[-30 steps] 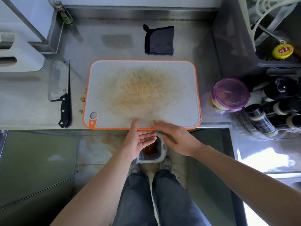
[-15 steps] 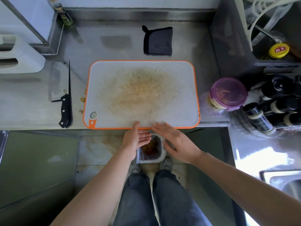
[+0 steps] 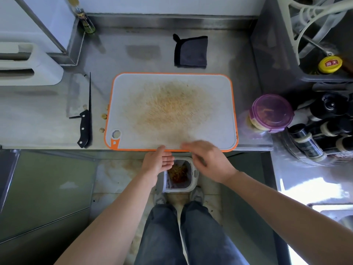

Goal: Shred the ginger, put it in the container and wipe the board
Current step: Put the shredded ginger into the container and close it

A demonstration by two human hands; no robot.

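Observation:
A white cutting board [image 3: 172, 96] with an orange rim lies on the steel counter, stained yellow-brown in its middle. My left hand [image 3: 157, 162] is cupped palm-up just under the board's front edge, thumb touching the rim. My right hand [image 3: 207, 159] hovers flat over that edge, fingers straight and blurred. Below them on the floor stands a white bin [image 3: 179, 174] holding ginger shreds. A round container [image 3: 271, 112] with a purple lid sits right of the board. A dark folded cloth [image 3: 191, 51] lies behind the board.
A cleaver [image 3: 79, 109] with a black handle lies left of the board, small ginger bits [image 3: 104, 116] beside it. Bottles [image 3: 328, 127] and a rack crowd the right side. A white appliance [image 3: 24, 64] stands at far left. My legs are below the counter.
My right hand has shifted slightly along the board's front edge. My left hand stays cupped below it.

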